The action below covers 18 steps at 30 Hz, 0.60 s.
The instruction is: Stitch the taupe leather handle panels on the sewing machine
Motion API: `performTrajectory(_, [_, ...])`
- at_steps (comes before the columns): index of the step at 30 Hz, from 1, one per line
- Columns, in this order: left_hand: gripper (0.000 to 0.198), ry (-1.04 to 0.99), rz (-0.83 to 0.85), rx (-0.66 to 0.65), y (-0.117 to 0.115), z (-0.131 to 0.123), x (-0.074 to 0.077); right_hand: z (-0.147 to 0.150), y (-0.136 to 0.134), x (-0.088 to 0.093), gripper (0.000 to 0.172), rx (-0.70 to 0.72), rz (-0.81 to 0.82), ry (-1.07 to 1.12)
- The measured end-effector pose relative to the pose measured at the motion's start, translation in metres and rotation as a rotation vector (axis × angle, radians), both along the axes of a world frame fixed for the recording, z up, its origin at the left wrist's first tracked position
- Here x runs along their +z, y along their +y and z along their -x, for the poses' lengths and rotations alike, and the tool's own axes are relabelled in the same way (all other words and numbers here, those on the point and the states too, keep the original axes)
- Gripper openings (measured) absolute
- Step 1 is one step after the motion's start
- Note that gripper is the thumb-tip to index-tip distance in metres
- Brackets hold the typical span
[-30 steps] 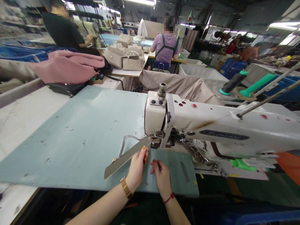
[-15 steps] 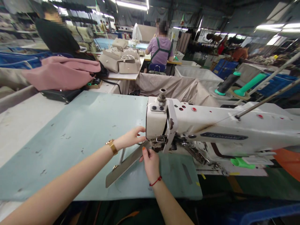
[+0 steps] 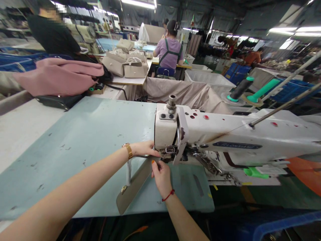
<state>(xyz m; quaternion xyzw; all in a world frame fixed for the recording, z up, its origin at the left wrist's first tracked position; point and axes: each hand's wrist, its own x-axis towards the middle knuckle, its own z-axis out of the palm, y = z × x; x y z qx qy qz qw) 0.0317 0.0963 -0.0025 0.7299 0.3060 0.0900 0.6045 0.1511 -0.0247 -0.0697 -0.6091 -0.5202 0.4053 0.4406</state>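
Left hand (image 3: 144,149), gold watch on the wrist, lies flat with fingers extended, fingertips reaching the presser foot (image 3: 167,154) of a white industrial sewing machine (image 3: 225,140); whether it grips anything, cannot tell. Right hand (image 3: 162,177), red string on the wrist, pinches the edge of a taupe leather strip (image 3: 134,189) between thumb and fingers, just below the foot. Strip's upper end sits at the foot; the rest slants down and left over the pale green top of the bench (image 3: 75,157), near its front edge. Brass fitting (image 3: 124,189) on the strip's lower part; grey cord (image 3: 128,172) rises beside it toward the left hand. Pink fabric (image 3: 57,77) lies at the bench's far left corner. Beyond, cream handbags (image 3: 132,70) stand on a second bench (image 3: 127,81); a co-worker (image 3: 169,53) in lilac shirt and green apron sits past them.
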Motion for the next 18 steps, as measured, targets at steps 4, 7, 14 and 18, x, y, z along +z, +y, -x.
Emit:
performTrajectory(4, [0.039, 0.013, 0.008, 0.063, -0.008, 0.000, 0.001, -0.007, -0.001, 0.001, 0.036, 0.046, -0.005, 0.003])
performTrajectory(7, [0.042, 0.014, 0.010, 0.132, -0.015, 0.001, -0.004, -0.015, -0.003, 0.005, 0.036, 0.088, 0.012, 0.010])
performTrajectory(14, [0.038, -0.075, 0.020, 0.301, -0.038, -0.007, -0.024, -0.044, -0.004, 0.011, 0.037, 0.208, 0.064, 0.039])
performTrajectory(18, [0.036, -0.072, 0.023, 0.403, -0.047, -0.010, -0.032, -0.053, -0.003, 0.009, 0.037, 0.256, 0.104, 0.074])
